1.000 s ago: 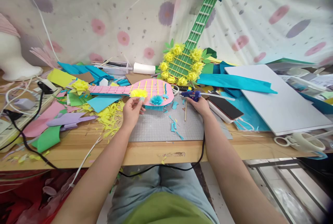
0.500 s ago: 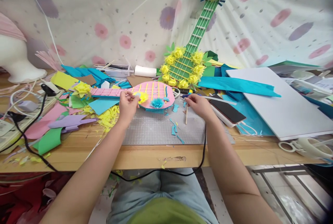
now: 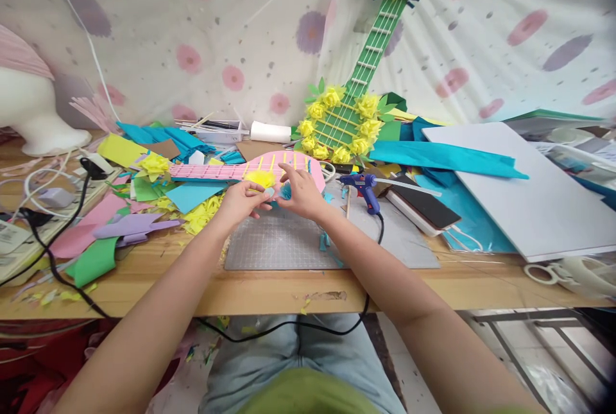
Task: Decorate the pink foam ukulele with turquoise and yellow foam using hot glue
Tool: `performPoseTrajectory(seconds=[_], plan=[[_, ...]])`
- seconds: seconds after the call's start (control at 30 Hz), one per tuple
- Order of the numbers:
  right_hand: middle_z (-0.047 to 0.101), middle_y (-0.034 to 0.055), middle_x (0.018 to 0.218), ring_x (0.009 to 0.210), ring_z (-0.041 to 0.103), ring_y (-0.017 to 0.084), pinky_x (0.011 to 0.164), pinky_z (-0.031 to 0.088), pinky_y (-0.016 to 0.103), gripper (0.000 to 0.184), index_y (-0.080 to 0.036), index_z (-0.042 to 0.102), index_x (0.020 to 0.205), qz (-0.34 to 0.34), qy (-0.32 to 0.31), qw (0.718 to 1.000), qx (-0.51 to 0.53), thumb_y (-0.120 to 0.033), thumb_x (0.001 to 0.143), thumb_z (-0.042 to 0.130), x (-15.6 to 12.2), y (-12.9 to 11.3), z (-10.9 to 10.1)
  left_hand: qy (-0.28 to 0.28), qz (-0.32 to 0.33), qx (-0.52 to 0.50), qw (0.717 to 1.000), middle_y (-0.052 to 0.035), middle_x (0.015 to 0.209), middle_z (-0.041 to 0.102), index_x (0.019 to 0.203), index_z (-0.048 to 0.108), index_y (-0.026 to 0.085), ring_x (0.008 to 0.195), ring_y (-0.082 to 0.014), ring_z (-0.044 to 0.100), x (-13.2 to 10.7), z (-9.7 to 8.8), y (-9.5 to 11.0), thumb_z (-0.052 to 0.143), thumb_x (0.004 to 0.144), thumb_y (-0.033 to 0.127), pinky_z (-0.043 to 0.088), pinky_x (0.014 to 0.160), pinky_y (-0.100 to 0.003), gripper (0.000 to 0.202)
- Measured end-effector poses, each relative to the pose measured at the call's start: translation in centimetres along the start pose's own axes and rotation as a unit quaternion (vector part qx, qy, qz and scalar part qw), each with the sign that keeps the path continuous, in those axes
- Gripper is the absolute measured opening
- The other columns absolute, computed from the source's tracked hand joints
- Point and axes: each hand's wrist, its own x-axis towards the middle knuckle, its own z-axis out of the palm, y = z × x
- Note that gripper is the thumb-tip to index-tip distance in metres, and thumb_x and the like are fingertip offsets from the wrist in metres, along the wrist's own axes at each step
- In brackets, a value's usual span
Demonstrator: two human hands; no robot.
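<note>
A pink paper guitar (image 3: pixel 315 173) with yellow strips and a blue side lies across the back of the grey cutting mat (image 3: pixel 269 247). My left hand (image 3: pixel 243 202) is at its near edge, thumb and fingers pinching a small pale blue piece (image 3: pixel 269 192). Beside it my right hand (image 3: pixel 302 192) reaches over the guitar body, fingers apart, thumb close to that piece. A yellow paper flower (image 3: pixel 260 178) sits on the body, and a blue paper flower (image 3: pixel 285 192) is mostly covered by my right hand. The blue glue gun (image 3: pixel 366 190) with a clear glue stick rests on the mat.
Behind stands a green paper guitar (image 3: pixel 366 70) with yellow flowers. Paper scraps (image 3: pixel 205 214) and a power strip (image 3: pixel 58 234) are on the left. A phone (image 3: pixel 426 199), a white board (image 3: pixel 543 189) and scissors (image 3: pixel 543 273) lie right. The black cord (image 3: pixel 283 330) loops below the table edge.
My right hand has let go of the glue gun and moved left to the pink guitar, near my left hand. My left hand has come slightly right and toward me with the pale piece.
</note>
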Motion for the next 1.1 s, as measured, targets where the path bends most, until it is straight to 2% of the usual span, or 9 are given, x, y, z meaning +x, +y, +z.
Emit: performPoseTrajectory(seconds=[0.13, 0.23, 0.37, 0.5, 0.7, 0.87, 1.1], plan=[[0.065, 0.0073, 0.093, 0.097, 0.052, 0.028, 0.092, 0.036, 0.044, 0.065, -0.016, 0.038, 0.131, 0.017, 0.022, 0.999, 0.015, -0.019, 0.069, 0.059, 0.2, 0.1, 0.6, 0.000, -0.011, 0.010, 1.000, -0.0081, 0.075, 0.071, 0.076, 0.058, 0.014, 0.060, -0.0177, 0.068, -0.1, 0.2, 0.2, 0.075, 0.061, 0.023, 0.040, 0.037, -0.018, 0.024], [0.064, 0.0043, 0.087, 0.093, 0.055, 0.024, 0.089, 0.039, 0.041, 0.056, -0.018, 0.043, 0.124, 0.052, 0.042, 0.995, 0.075, -0.015, 0.070, 0.054, 0.2, 0.8, 0.6, 0.003, -0.017, 0.012, 1.000, -0.0062, 0.070, 0.070, 0.071, 0.058, 0.014, 0.057, -0.0162, 0.067, -0.2, 0.6, 0.2, 0.073, 0.063, 0.021, 0.041, 0.037, -0.018, 0.018], [0.063, 0.0009, 0.084, 0.087, 0.058, 0.019, 0.082, 0.043, 0.036, 0.047, -0.020, 0.046, 0.115, 0.093, 0.041, 0.978, 0.183, -0.018, 0.069, 0.054, 0.0, 1.7, 0.3, 0.000, -0.051, 0.022, 0.998, -0.0049, 0.065, 0.069, 0.066, 0.057, 0.014, 0.054, -0.0139, 0.065, -0.1, 1.7, 0.1, 0.064, 0.070, 0.015, 0.041, 0.038, -0.017, 0.009], [0.063, 0.0004, 0.083, 0.080, 0.059, 0.016, 0.076, 0.045, 0.033, 0.042, -0.020, 0.048, 0.109, 0.114, 0.042, 0.965, 0.233, -0.020, 0.067, 0.053, 0.0, 2.1, 0.2, -0.010, -0.055, 0.040, 0.998, -0.0039, 0.062, 0.067, 0.064, 0.054, 0.015, 0.052, -0.0139, 0.064, 0.3, 3.0, -0.2, 0.061, 0.070, 0.011, 0.042, 0.039, -0.018, 0.010], [0.062, -0.0003, 0.082, 0.081, 0.059, 0.016, 0.074, 0.045, 0.032, 0.039, -0.021, 0.049, 0.106, 0.111, 0.045, 0.962, 0.246, -0.020, 0.067, 0.052, -0.1, 2.3, 0.5, 0.008, -0.012, 0.063, 0.998, 0.0000, 0.059, 0.065, 0.076, 0.049, 0.018, 0.046, -0.0133, 0.062, 1.2, 4.3, -0.7, 0.059, 0.068, 0.008, 0.036, 0.035, -0.018, 0.016], [0.063, 0.0003, 0.083, 0.084, 0.058, 0.017, 0.076, 0.044, 0.033, 0.038, -0.022, 0.050, 0.106, 0.104, 0.054, 0.967, 0.227, -0.020, 0.068, 0.052, -0.2, 2.5, 0.5, 0.027, 0.004, 0.077, 0.997, 0.0008, 0.059, 0.064, 0.081, 0.043, 0.020, 0.045, -0.0135, 0.061, 1.7, 4.4, -1.4, 0.060, 0.067, 0.009, 0.031, 0.033, -0.016, 0.025], [0.064, 0.0000, 0.084, 0.086, 0.059, 0.018, 0.078, 0.045, 0.035, 0.037, -0.022, 0.050, 0.106, 0.108, 0.047, 0.966, 0.229, -0.019, 0.068, 0.053, -0.2, 2.4, 0.4, 0.036, 0.027, 0.119, 0.992, 0.0019, 0.059, 0.065, 0.080, 0.043, 0.021, 0.045, -0.0145, 0.061, 1.3, 4.7, -1.5, 0.063, 0.063, 0.009, 0.031, 0.034, -0.017, 0.029]])
